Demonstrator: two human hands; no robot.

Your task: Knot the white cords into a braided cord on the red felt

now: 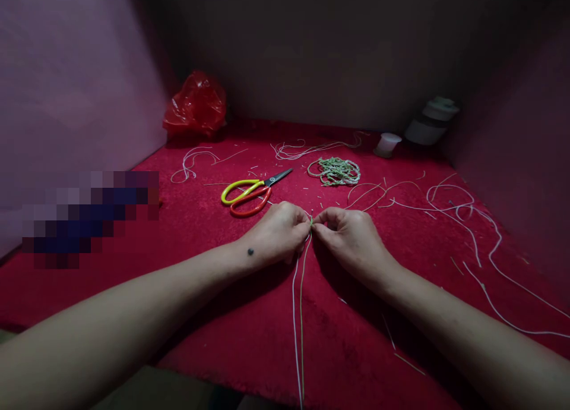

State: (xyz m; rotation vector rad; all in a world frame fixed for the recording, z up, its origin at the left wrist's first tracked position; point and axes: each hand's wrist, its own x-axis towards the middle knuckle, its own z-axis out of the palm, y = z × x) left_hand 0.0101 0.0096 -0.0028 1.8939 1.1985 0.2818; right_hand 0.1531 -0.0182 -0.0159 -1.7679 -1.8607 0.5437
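- Two thin cords (297, 315), one white and one greenish, run side by side from the near edge of the bench (214, 315) up to the hands, lying close but not crossed.
- The left hand (278, 232) is pinched shut on the cords' upper end, thumb and forefinger pressed together just this side of the scissors (253, 191).
- The right hand (350, 235) is pinched on the same spot from the other side; the two sets of fingertips meet at a small green knot or tuft between them.
- Doing this well, I judge, means keeping both pinches tight at the meeting point and the two cords evenly taut, so neither slips or twists over the other.
- The scissors, with yellow and orange handles, lie just beyond the left hand, blades closed and pointing away to the right.
- To the right of the scissors sits a coil of braided green cord (336, 171).
- Loose white strings (463, 208) trail well to the right of the scissors.
- Far beyond the scissors, a red plastic bag (196, 106) rests against the wall.
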